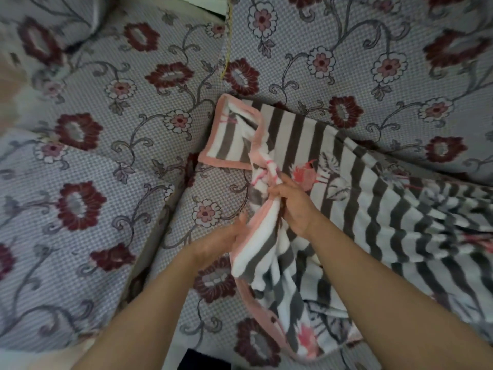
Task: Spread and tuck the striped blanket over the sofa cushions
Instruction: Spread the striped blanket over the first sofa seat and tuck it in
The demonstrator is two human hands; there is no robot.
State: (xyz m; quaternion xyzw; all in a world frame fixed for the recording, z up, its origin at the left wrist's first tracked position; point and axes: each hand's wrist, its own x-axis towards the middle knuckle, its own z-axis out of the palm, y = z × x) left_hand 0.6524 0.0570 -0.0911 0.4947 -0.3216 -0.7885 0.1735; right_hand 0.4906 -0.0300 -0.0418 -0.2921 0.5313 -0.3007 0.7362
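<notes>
Hidden or unclear: we see the left hand [221, 236] blurred, so we cannot tell how its fingers lie; it sits against the pink edge of the blanket [360, 209]. The far right part of the blanket is smeared too, and its right side is cut off by the picture's edge.
Right hand: our right hand [292, 202] has its fingers curled round a bunched fold of the blanket, clamped on it near the pink border.
Blanket look: we see grey and white stripes, a pink hem, and pink flower prints; one corner lies folded back flat at the upper left, and the lower part is crumpled.
Blanket place: it lies on the sofa seat cushion [208, 182], reaching up to the back cushion [346, 49] on the right.
Blanket direction: its long axis runs from the folded corner near the middle down toward the lower right.
Sofa cover: we see grey weave with dark red and pale flowers.
</notes>
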